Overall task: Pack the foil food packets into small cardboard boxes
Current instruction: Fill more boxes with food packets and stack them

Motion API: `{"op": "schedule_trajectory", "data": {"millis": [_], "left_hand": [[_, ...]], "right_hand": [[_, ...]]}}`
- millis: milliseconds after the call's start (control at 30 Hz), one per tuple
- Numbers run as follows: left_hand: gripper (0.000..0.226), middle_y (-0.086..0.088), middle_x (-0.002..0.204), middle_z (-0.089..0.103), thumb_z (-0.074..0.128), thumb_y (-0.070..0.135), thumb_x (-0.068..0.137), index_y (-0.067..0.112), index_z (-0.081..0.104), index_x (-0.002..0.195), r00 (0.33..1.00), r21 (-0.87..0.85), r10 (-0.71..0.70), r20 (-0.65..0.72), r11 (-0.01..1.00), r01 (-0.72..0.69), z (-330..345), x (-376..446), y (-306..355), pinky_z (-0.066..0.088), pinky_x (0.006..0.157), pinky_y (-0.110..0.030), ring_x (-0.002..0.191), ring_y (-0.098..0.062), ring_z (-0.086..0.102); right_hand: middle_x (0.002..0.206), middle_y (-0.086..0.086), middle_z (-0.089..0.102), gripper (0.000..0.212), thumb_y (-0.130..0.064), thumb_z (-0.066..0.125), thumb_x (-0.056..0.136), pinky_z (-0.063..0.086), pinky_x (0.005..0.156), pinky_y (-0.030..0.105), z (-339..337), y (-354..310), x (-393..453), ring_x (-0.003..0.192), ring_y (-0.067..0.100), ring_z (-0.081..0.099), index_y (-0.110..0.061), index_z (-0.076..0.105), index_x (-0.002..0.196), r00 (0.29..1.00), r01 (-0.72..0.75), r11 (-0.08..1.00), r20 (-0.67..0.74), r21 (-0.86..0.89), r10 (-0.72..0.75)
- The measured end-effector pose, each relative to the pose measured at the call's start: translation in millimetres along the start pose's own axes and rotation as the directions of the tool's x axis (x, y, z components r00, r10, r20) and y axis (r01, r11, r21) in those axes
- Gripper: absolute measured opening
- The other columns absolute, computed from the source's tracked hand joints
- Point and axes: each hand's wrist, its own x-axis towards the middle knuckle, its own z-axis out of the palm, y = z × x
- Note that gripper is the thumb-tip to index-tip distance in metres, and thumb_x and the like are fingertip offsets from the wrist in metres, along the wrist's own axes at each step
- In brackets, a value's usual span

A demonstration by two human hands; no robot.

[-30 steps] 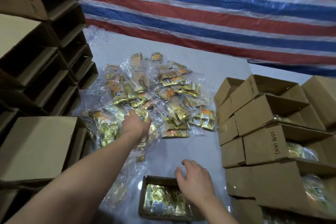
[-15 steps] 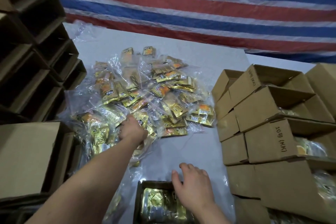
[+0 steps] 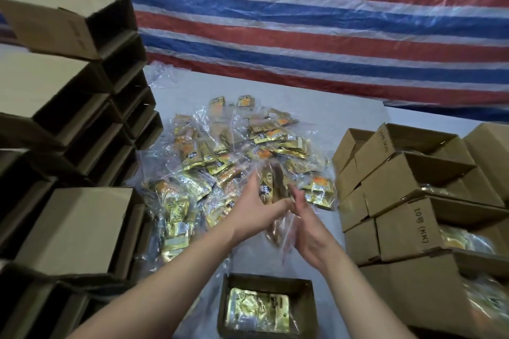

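Note:
A heap of gold foil food packets (image 3: 234, 151) in clear wrappers covers the middle of the white table. Both hands meet above its near edge around one clear bag of packets (image 3: 272, 184). My left hand (image 3: 259, 209) grips the bag from the left, and my right hand (image 3: 305, 223) holds it from the right, with the bag's clear plastic hanging between the palms. Directly below them an open small cardboard box (image 3: 264, 283) stands at the table's front edge with a gold packet (image 3: 259, 309) lying flat inside.
Empty open boxes (image 3: 77, 107) are stacked on their sides along the left. Filled boxes (image 3: 413, 201) with packets showing stand in a stack on the right. A red, white and blue striped tarp (image 3: 303, 22) hangs behind the table.
My left hand has lifted a bag of packets off the heap toward me. My right hand has left the box's rim and risen to take the bag from the right.

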Motion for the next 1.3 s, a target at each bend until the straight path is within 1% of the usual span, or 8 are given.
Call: {"op": "schedule_trajectory", "data": {"millis": [167,367,567,700,867,967,1133,1300], "left_hand": [[0.085,0.018,0.138,0.045,0.076,0.060,0.071,0.046,0.030,0.141,0.998,-0.131,0.021,0.061,0.991,-0.013,9,-15,9,0.054,0.080,-0.019,0.120,-0.005,0.050],[0.064,0.019,0.130,0.056,0.035,0.076,0.082,0.036,0.058,0.127,0.977,-0.021,-0.019,0.211,0.999,0.024,-5,-33,30,0.039,0.104,-0.029,0.122,-0.005,0.052],[0.073,0.013,0.130,0.057,0.029,0.075,0.086,0.031,0.047,0.141,0.990,0.105,-0.133,0.045,0.986,0.128,-37,-64,-17,0.040,0.105,-0.034,0.120,-0.010,0.054],[0.048,0.007,0.129,0.059,0.049,0.049,0.097,0.022,0.053,0.137,0.969,0.285,-0.233,0.078,0.937,0.202,-37,-88,-96,0.043,0.104,-0.031,0.117,-0.009,0.055],[0.023,0.004,0.107,0.067,0.045,0.031,0.103,0.025,0.067,0.105,0.961,0.202,-0.249,0.122,0.954,0.222,-21,-102,-147,0.047,0.098,-0.034,0.104,-0.010,0.061],[0.023,0.004,0.102,0.068,0.041,0.029,0.104,0.031,0.065,0.103,0.970,0.136,-0.236,0.058,0.965,0.226,-20,-103,-151,0.047,0.086,-0.020,0.100,-0.010,0.062],[0.022,0.005,0.098,0.068,0.043,0.032,0.103,0.030,0.065,0.102,0.979,0.097,-0.204,0.013,0.975,0.202,-15,-109,-156,0.047,0.088,-0.028,0.096,-0.009,0.061],[0.021,0.009,0.087,0.068,0.044,0.031,0.103,0.032,0.064,0.095,0.986,0.101,-0.165,-0.016,0.981,0.165,-8,-111,-160,0.045,0.075,-0.020,0.085,0.000,0.061]], "right_hand": [[0.139,0.013,0.058,0.129,-0.072,0.089,0.029,0.043,0.108,0.055,4,-4,-17,0.126,0.032,0.057,-0.024,0.043,0.140,0.996,-0.048,0.995,0.069,-0.091,0.055],[0.119,-0.009,0.071,0.068,-0.012,0.079,0.079,0.052,0.098,0.030,-5,4,-33,0.112,0.010,0.065,-0.034,0.048,0.136,0.984,0.047,0.943,0.176,-0.331,0.013],[0.110,-0.003,0.069,0.061,-0.026,0.076,0.068,0.051,0.081,0.021,-21,26,-49,0.096,0.007,0.067,-0.025,0.057,0.126,1.000,0.030,0.909,0.018,-0.417,-0.025],[0.117,-0.028,0.065,0.062,-0.016,0.077,0.080,0.046,0.085,0.009,-22,37,-59,0.108,-0.008,0.061,-0.041,0.050,0.129,0.977,0.189,0.723,0.200,-0.665,-0.071],[0.106,-0.012,0.066,0.052,-0.024,0.072,0.077,0.052,0.086,0.022,-25,51,-60,0.098,0.003,0.064,-0.042,0.061,0.125,0.928,0.315,0.431,0.369,-0.846,0.045],[0.108,-0.012,0.068,0.056,-0.031,0.070,0.077,0.053,0.090,0.028,-33,61,-57,0.096,0.004,0.063,-0.044,0.058,0.130,0.906,0.311,0.294,0.375,-0.904,0.194],[0.117,-0.014,0.069,0.058,-0.044,0.062,0.079,0.051,0.096,0.030,-34,76,-39,0.103,0.006,0.064,-0.060,0.046,0.132,0.866,0.268,0.113,0.291,-0.957,0.408],[0.133,0.004,0.061,0.052,-0.043,0.065,0.090,0.046,0.098,0.033,-20,100,-19,0.120,0.026,0.057,-0.032,0.049,0.137,0.837,0.308,-0.061,0.240,-0.949,0.491]]}}
